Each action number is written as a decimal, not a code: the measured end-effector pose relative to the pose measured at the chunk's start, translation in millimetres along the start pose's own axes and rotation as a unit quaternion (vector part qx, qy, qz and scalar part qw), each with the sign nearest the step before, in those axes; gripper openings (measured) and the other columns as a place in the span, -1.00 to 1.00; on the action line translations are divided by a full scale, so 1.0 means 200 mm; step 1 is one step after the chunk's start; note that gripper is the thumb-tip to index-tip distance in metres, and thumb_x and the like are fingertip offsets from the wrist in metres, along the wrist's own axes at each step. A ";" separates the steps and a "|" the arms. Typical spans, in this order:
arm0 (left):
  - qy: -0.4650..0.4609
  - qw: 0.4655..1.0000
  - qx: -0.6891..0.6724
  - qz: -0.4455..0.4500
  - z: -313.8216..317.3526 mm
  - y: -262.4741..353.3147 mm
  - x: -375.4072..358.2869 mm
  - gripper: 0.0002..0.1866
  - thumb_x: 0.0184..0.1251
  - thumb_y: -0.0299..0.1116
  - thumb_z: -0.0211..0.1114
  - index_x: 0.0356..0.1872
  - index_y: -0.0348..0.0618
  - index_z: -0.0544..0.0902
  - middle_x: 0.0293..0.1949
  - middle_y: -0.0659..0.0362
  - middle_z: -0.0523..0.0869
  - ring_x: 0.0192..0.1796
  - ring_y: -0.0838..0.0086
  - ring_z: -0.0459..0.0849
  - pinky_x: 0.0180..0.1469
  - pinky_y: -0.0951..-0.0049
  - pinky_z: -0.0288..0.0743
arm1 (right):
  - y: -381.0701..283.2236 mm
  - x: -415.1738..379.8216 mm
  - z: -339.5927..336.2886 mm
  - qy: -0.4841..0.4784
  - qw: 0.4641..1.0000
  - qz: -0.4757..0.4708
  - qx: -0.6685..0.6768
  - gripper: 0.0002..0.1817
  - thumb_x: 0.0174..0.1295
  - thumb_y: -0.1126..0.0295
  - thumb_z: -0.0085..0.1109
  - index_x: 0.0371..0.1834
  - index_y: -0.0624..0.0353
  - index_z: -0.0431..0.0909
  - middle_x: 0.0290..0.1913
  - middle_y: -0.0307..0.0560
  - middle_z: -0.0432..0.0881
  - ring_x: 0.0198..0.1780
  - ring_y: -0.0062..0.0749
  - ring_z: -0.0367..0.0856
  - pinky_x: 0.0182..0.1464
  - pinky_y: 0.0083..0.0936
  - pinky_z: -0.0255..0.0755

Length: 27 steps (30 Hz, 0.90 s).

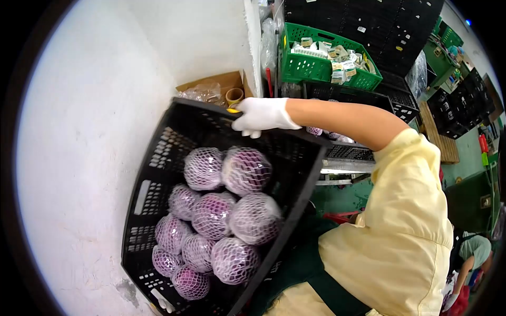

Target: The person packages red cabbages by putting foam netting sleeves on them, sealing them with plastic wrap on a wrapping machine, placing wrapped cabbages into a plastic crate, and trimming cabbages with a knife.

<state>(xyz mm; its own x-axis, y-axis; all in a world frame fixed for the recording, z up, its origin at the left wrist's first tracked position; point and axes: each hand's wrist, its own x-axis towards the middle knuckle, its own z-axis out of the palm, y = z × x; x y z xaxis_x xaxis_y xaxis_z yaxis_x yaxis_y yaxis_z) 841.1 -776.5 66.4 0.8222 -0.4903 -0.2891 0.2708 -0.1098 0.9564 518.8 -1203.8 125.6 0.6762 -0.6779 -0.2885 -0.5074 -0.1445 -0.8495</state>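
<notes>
Right hand point(266, 115) clenched, elbow point(389, 130) bent; left hand point(163, 301) curled.

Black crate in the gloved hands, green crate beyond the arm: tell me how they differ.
Contents: the black crate holds round purple items in white netting; the green crate holds small packs, some labelled.
Handling: the black crate is gripped by the right hand; the green crate has no hand on it.
Shared: both are open-topped, with perforated walls.

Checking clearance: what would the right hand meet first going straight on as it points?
Past the black crate it grips, the right hand would probably meet the white wall; depth unclear.
</notes>
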 end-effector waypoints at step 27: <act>-0.489 0.842 0.221 -0.052 3.80 -0.46 -0.41 -0.37 0.43 -0.10 0.17 0.45 -0.08 0.27 -0.52 0.39 0.41 -0.54 0.73 0.33 -0.47 0.70 0.21 | 2.72 -1.89 -1.96 0.426 0.835 0.232 0.258 -0.76 0.33 0.27 0.10 -0.20 0.24 0.60 -0.54 -0.36 0.37 -0.54 -0.66 0.34 -0.44 -0.65 0.24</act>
<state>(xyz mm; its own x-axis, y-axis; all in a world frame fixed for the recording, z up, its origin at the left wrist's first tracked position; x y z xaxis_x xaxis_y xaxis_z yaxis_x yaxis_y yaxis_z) 368.3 -1383.1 34.3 -0.0593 -0.9120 -0.4059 -0.0757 -0.4013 0.9128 -222.0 -1308.5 -53.5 -0.2678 -0.8730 -0.4077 -0.1620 0.4579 -0.8741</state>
